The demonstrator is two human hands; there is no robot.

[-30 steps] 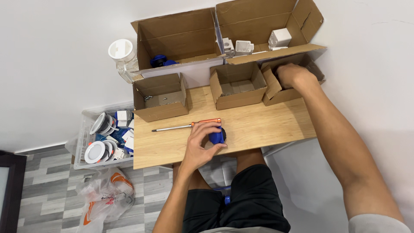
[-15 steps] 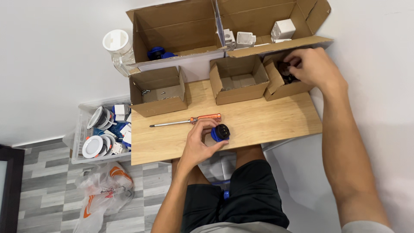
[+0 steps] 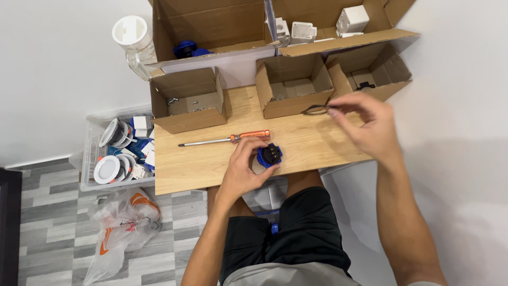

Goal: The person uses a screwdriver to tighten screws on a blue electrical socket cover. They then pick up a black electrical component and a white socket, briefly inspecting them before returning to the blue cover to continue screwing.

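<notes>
My left hand [image 3: 244,168] grips a small blue and black round part [image 3: 269,155] near the front edge of the wooden table [image 3: 317,143]. My right hand [image 3: 370,124] hovers above the table's right side and pinches a thin dark wire clip [image 3: 316,109] between its fingertips, just in front of the middle small cardboard box [image 3: 292,85]. An orange-handled screwdriver [image 3: 227,140] lies flat on the table just behind my left hand.
Three small open cardboard boxes stand along the table's back: left [image 3: 186,100], middle, and right [image 3: 370,71]. Behind them larger boxes hold blue parts [image 3: 186,50] and white parts [image 3: 301,30]. A clear bin of round white fittings [image 3: 119,153] and a plastic bag [image 3: 124,222] lie on the floor at left.
My right hand has come out of the right small box and moved toward me over the table, now holding a thin dark clip. My left hand stays on the blue part.
</notes>
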